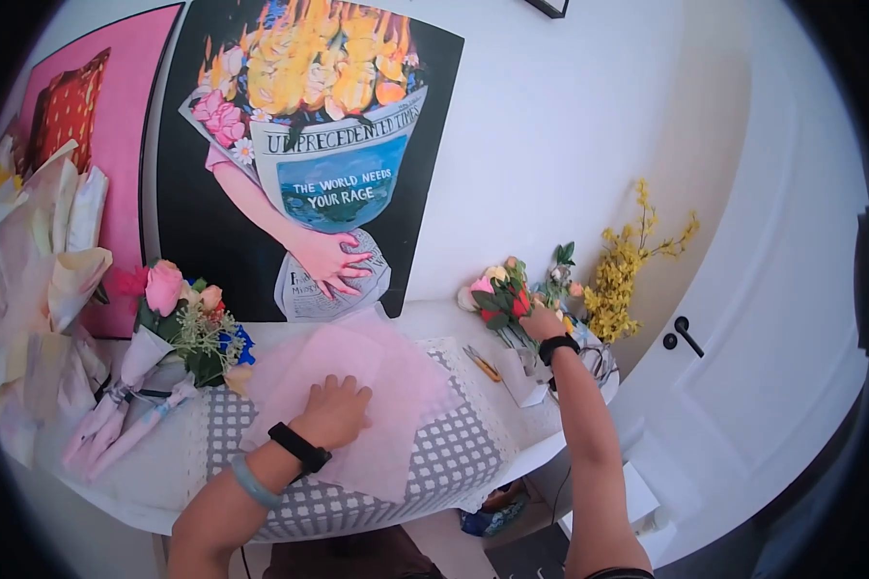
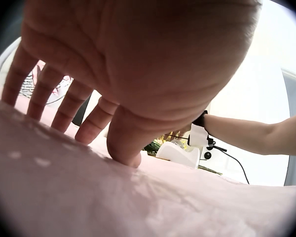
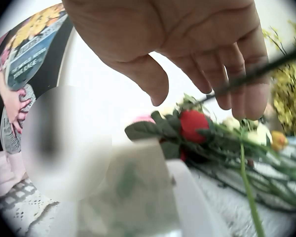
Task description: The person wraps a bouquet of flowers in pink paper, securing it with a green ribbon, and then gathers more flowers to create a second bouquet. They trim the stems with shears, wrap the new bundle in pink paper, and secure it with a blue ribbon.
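Observation:
Pale pink sheets of wrapping paper [image 1: 407, 381] lie layered over a grey-and-white patterned cloth [image 1: 459, 454]. My left hand [image 1: 333, 413] rests on them, its fingers spread and fingertips pressing the sheet in the left wrist view. Over on the right, my right hand [image 1: 543, 324] reaches over a pile of cut flowers. Thumb and fingers stand apart in the right wrist view, just above a red rose [image 3: 194, 125] with dark green leaves. A blurred dark stem [image 3: 266, 69] crosses in front of the fingers there.
Pliers with orange handles [image 1: 488, 367] and a white object [image 1: 523, 378] lie beside the flowers. A wrapped bouquet [image 1: 188, 323] and wrapping rolls [image 1: 53, 289] occupy the left side. Yellow blossom branches [image 1: 616, 289] stand near the door [image 1: 763, 386]. A large painting [image 1: 434, 145] leans at the back.

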Available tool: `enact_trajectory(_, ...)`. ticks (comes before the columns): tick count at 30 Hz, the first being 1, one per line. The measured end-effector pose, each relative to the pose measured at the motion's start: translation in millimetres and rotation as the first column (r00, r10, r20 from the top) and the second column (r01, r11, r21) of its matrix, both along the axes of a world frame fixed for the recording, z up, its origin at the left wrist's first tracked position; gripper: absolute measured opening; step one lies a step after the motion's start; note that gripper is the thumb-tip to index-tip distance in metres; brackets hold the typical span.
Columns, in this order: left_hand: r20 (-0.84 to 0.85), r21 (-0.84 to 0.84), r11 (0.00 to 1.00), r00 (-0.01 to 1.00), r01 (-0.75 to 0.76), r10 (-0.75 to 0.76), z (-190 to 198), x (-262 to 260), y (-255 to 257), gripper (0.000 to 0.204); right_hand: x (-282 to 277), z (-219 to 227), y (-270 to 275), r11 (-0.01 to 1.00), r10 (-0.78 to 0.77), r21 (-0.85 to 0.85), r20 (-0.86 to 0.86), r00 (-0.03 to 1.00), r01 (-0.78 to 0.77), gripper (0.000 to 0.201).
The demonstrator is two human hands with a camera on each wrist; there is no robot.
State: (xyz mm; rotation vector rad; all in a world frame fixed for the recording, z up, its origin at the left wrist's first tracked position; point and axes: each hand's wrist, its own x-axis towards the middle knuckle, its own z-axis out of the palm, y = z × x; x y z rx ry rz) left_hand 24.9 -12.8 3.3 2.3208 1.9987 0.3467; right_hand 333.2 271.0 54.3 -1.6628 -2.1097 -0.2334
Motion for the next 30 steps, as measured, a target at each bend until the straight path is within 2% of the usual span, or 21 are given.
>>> enact_trajectory(2, -0.011, 0.017, 1.0, 1.0, -0.001, 0.001, -2, -1, 0, 0.035, 5, -8, 15, 0.999, 0.027, -0.027, -0.051, 0.998, -0.028, 0.023)
enact_trajectory(4, 0.004, 0.001, 1.0, 1.0, -0.008, 0.008, 3, 0, -2, 0.036, 10, -15, 33, 0.998, 0.064, 0.022, -0.115, 0.991, -0.062, 0.022)
enact_trajectory(6, 0.006, -0.011, 1.0, 1.0, -0.009, 0.009, 3, 0, -3, 0.036, 24, -18, 50, 0.946, 0.164, 0.255, 0.157, 0.974, -0.2, 0.019)
enact_trajectory(8, -0.007, -0.011, 1.0, 1.0, -0.012, 0.012, 3, 0, -2, 0.038, 36, -12, 62, 0.819, 0.219, 0.428, 0.385, 0.897, -0.383, 0.018)
enact_trajectory(9, -0.007, -0.017, 1.0, 1.0, -0.016, 0.016, 3, 1, -2, 0.039, 29, -1, 46, 0.901, 0.359, 0.267, -0.013, 0.933, -0.342, 0.018)
enact_trajectory(10, -0.008, -0.023, 1.0, 1.0, -0.021, 0.02, 3, 1, -2, 0.039, 14, 22, 5, 0.929, 0.361, 0.085, -0.424, 0.83, -0.361, 0.019)
enact_trajectory(11, -0.01, -0.028, 0.999, 1.0, -0.027, 0.026, 5, 1, -1, 0.04, 0, 41, -34, 0.896, 0.228, -0.081, -0.76, 0.609, -0.437, 0.02)
enact_trajectory(14, -0.021, 0.028, 0.999, 1.0, -0.016, 0.017, 5, -3, -1, 0.044, -30, 55, -105, 0.729, 0.288, -0.104, -0.85, 0.441, -0.676, 0.021)
enact_trajectory(17, 0.098, 0.406, 0.914, 0.995, -0.007, -0.036, 4, -2, 4, 0.041, -63, 44, -157, 0.599, 0.269, -0.264, -0.823, 0.5, -0.756, 0.02)
enact_trajectory(18, 0.419, 0.29, 0.957, 0.901, -0.014, -0.113, 6, -1, 8, 0.039, -72, 35, -168, 0.546, 0.292, -0.317, -0.795, 0.531, -0.775, 0.021)
enact_trajectory(19, 0.697, 0.175, 0.984, 0.703, 0.021, -0.139, 8, -1, 12, 0.037, -83, 22, -176, 0.499, 0.413, -0.295, -0.746, 0.523, -0.815, 0.021)
enact_trajectory(20, 0.897, 0.076, 0.993, 0.429, 0.094, -0.109, 12, 1, 17, 0.035, -94, 11, -182, 0.448, 0.53, -0.276, -0.684, 0.501, -0.85, 0.022)
enact_trajectory(21, 0.973, 0.046, 0.99, 0.218, 0.135, -0.075, 23, 4, 11, 0.03, -103, 2, -187, 0.434, 0.549, -0.294, -0.663, 0.509, -0.851, 0.022)
enact_trajectory(24, 0.969, 0.081, 0.99, -0.241, 0.113, -0.052, 12, 2, 17, 0.029, -120, -11, -189, 0.41, 0.595, -0.333, -0.607, 0.526, -0.849, 0.021)
enact_trajectory(26, 0.962, 0.06, 0.998, -0.267, 0.001, -0.058, 11, -3, 20, 0.026, -124, -13, -186, 0.42, 0.606, -0.334, -0.588, 0.535, -0.843, 0.021)
enact_trajectory(28, 0.942, 0.068, 0.993, -0.323, -0.098, -0.096, 10, -13, 23, 0.026, -112, -15, -176, 0.477, 0.574, -0.256, -0.634, 0.519, -0.841, 0.021)
enact_trajectory(29, 0.942, 0.074, 0.984, -0.313, -0.16, -0.122, 14, -16, 22, 0.026, -104, -16, -169, 0.502, 0.559, -0.22, -0.655, 0.508, -0.836, 0.021)
enact_trajectory(30, 0.951, 0.072, 0.98, -0.283, -0.184, -0.123, 16, -18, 22, 0.026, -95, -15, -158, 0.623, 0.572, -0.13, -0.597, 0.563, -0.771, 0.02)
